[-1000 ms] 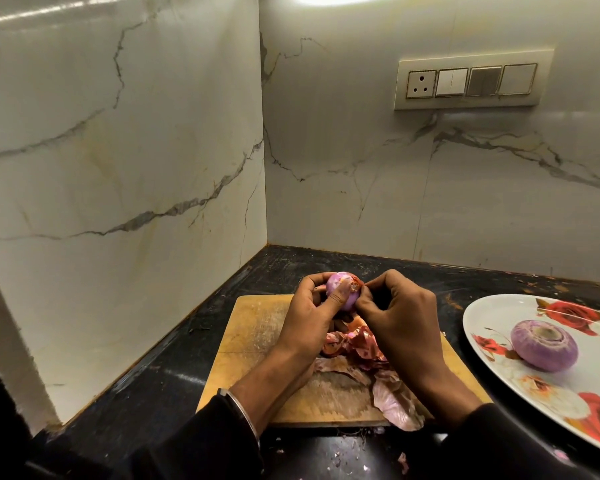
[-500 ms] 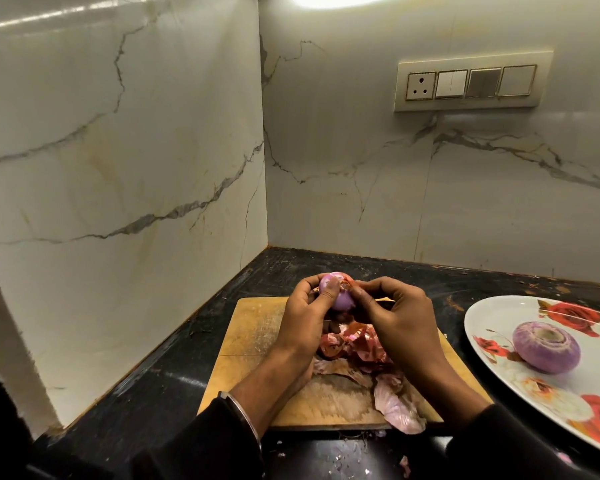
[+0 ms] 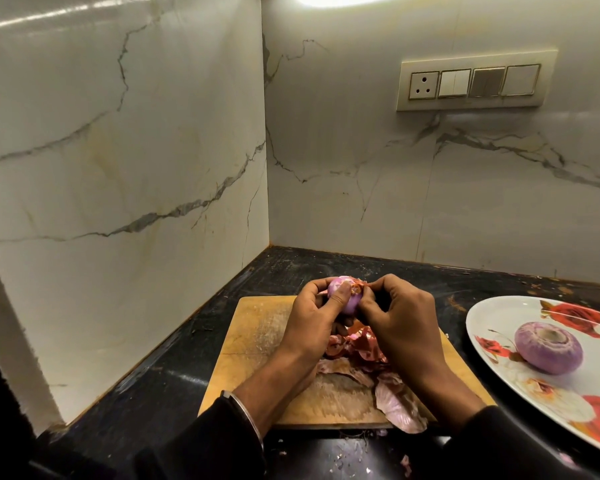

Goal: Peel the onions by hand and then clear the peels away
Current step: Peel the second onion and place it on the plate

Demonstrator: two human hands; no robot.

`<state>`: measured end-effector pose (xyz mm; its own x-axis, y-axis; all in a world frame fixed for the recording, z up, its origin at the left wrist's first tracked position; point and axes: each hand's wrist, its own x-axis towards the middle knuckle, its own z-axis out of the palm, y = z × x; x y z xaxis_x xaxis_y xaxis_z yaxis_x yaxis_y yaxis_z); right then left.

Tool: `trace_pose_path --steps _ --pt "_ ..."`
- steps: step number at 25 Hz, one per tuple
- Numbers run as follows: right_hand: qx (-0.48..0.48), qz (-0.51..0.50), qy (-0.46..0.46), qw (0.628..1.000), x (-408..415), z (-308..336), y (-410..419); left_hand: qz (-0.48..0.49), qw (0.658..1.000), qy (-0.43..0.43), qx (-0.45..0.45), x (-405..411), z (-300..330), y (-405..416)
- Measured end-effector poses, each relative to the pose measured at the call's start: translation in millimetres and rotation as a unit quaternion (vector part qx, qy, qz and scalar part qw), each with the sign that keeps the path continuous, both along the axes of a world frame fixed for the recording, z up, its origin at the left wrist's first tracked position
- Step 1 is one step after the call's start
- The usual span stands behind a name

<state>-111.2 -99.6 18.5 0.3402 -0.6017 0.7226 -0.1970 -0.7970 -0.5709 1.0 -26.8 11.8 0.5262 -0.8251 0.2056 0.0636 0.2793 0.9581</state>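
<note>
While the left hand point(image 3: 309, 318) grips the onion point(image 3: 343, 296) above the far end of the board point(image 3: 257, 336), its thumb laid across the pale purple front, the right hand point(image 3: 400, 322) has shifted its hold since a second ago: then its fingers were bunched beside the onion's right flank, and now thumb and forefinger pinch a small flake of dry reddish skin point(image 3: 357, 284) at the onion's top right, so this grip is narrow and closed on the flake, not on the bulb. Over that same second the onion has turned a little in the left hand and shows more bare flesh, with only that ragged scrap left near the crown as far as this side shows; the far side is hidden by the fingers. By my judgement that puts this onion near the end of its peeling, with one short pull away from the bulb likely to free the scrap, though thin skin of this kind may tear and leave a sliver. Below the hands the peels point(image 3: 361, 355) lie heaped on the board as before, one large pale piece hanging over its near edge, and small bits dot the dark table point(image 3: 160, 379) in front. One peeled onion point(image 3: 548, 346) rests unmoved on the flowered plate point(image 3: 492, 317) to the right, so clearing the peels is not yet begun
</note>
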Motion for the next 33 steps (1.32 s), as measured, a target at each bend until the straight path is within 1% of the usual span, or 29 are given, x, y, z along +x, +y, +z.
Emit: trace_pose_path --steps 4,7,14,19,21,24,27,33 --pt "0.009 -0.003 -0.020 1.000 0 -1 -2 -0.010 1.000 -0.002 0.003 1 0 0" --pt "0.025 0.017 -0.036 0.999 1 -2 0 -0.006 1.000 0.015 0.003 2 0 -1" --pt "0.060 0.039 -0.034 0.997 0 -4 -6 -0.005 1.000 0.013 0.004 1 0 -1" --pt "-0.004 0.000 -0.013 1.000 4 -6 -5 -0.003 1.000 -0.019 0.002 0 -1 0" --pt "-0.009 -0.019 -0.012 1.000 6 -7 -7 -0.005 1.000 -0.022 -0.001 -2 0 0" --pt "0.009 -0.018 -0.017 1.000 6 -8 -9 -0.006 1.000 -0.024 -0.001 -3 0 0" --pt "0.037 -0.013 -0.042 0.998 5 -6 -7 -0.013 1.000 -0.008 0.005 -1 -1 -2" --pt "0.169 0.012 -0.101 0.980 4 -6 -10 -0.011 1.000 0.020 0.017 -1 1 -3"
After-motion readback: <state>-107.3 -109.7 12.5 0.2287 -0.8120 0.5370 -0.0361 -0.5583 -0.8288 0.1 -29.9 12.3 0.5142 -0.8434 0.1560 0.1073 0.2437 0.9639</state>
